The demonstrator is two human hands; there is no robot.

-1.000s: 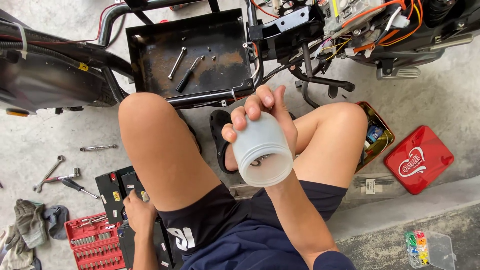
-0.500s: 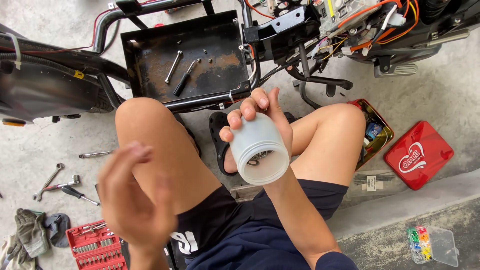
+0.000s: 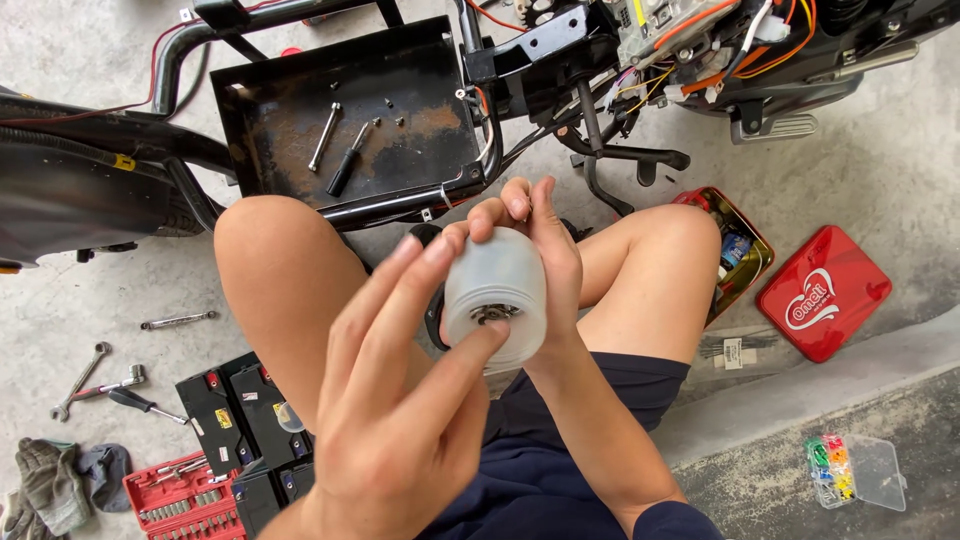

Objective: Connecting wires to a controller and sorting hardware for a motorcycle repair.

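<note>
Now white cup [image 3: 497, 290] between both hands' fingers [image 3: 455, 370].

Bare concrete floor [image 3: 900, 180]. Lying on it: spanners [image 3: 95, 375] and a single wrench [image 3: 178, 320] at left, grey rags [image 3: 60, 478], red socket case [image 3: 185, 497], black battery blocks [image 3: 235, 415], red tin lid [image 3: 823, 292], open tin [image 3: 740, 255], clear compartment box [image 3: 855, 472].

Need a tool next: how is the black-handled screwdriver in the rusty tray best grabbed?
Grip the black handle, its lower end nearest the knees, coming from above. The screwdriver lies flat and diagonal on the tray floor; a wrench lies just left, so pinch from its sides.
</note>
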